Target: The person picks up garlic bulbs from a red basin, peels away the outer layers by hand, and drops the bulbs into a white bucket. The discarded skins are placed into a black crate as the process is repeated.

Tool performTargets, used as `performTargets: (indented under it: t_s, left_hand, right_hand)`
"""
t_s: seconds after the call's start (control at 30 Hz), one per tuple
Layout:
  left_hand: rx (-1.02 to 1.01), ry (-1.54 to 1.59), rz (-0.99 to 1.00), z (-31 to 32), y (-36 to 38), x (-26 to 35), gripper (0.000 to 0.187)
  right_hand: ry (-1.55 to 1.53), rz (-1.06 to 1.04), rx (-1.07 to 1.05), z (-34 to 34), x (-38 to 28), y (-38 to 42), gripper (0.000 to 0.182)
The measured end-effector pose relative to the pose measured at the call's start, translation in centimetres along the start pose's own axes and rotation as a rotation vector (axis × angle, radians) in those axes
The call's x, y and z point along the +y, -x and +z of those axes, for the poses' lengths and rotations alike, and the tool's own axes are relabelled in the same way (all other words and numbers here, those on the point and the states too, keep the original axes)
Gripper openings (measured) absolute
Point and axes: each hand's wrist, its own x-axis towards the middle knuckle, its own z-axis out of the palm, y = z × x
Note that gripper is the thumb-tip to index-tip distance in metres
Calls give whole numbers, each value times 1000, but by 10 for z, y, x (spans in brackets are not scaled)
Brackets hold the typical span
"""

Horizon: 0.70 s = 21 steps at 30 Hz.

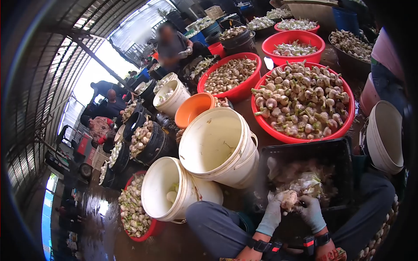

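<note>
Garlic bulb [288, 199] is up in front of the knees, over the near side of the black crate [342, 163], held between the two gloved hands. Should be light, one-hand weight. Body likely firm, but the outer skin looks papery and probably tears or slides off under the fingers; may be a bit slick if damp, can't tell wetness from here. Bruising risk low to moderate, so a snug grip beats a hard squeeze. Best hold: round the fat sides of the bulb, leaving the top and root ends clear.

Left hand [273, 213]: fingers curled round the bulb's left side, gap about bulb-wide, carrying it. Right hand [310, 211]: fingers bent in, narrow, tips at the bulb's lower right; whether they pinch it or just touch, can't tell, partly hidden and blurry.

Pale garlic skins and stalks [311, 185] lie heaped in the crate just beyond the hands, blurred. Red tub [300, 140] full of stemmed bulbs sits right behind the crate; white bucket [209, 143] stands tilted to the left.
</note>
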Motion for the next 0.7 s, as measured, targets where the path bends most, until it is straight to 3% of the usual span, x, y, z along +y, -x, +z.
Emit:
performTargets:
  t_s: [0.07, 0.13, 0.17, 0.2, 0.27, 0.33, 0.37, 0.43, 0.47, 0.5, 0.53, 0.6, 0.7]
  left_hand:
    - [33, -55, -75, -4, -5, -3, 43]
    - [15, -436, 223, 13, 7, -3, 52]
    - [6, -574, 175, -6, -6, -17, 57]
    - [21, -544, 137, 7, 4, -5, 55]
    - [-152, -348, 74, 5, 4, 4, 57]
    - [-366, -209, 113, 16, 13, 26, 56]
    - [-348, -196, 143, 25, 17, 28, 56]
    - [-250, -335, 234, 29, 18, 27, 53]
    - [-177, -485, 299, 27, 17, 23, 50]
    - [-137, -468, 194, 21, 12, 19, 47]
    - [-90, -457, 91, 16, 8, 15, 43]
    - [-64, -367, 91, 15, 5, 11, 38]
    - [-103, -215, 86, 5, -6, 4, 33]
  right_hand:
    - [-26, 104, -6, -6, -7, 0, 24]
    - [-37, 81, -29, -8, 1, 1, 21]
    - [-209, 184, -147, -13, 3, -1, 20]
    - [-382, 295, -259, -19, 6, -1, 20]
    - [-577, 357, -273, -16, 31, 2, 28]
    - [-1032, 488, -102, -20, 6, -4, 35]
    - [-1091, 505, -137, -25, 9, -3, 37]
    - [-967, 355, -98, -26, -1, -3, 35]
    - [-825, 523, -194, -18, 12, -5, 36]
    - [-663, 349, -126, -13, 12, -4, 39]
    - [-637, 359, -105, -11, 13, -4, 40]
    - [-613, 437, -86, -4, 23, -5, 36]
    - [-114, 333, 99, 10, 32, -9, 23]
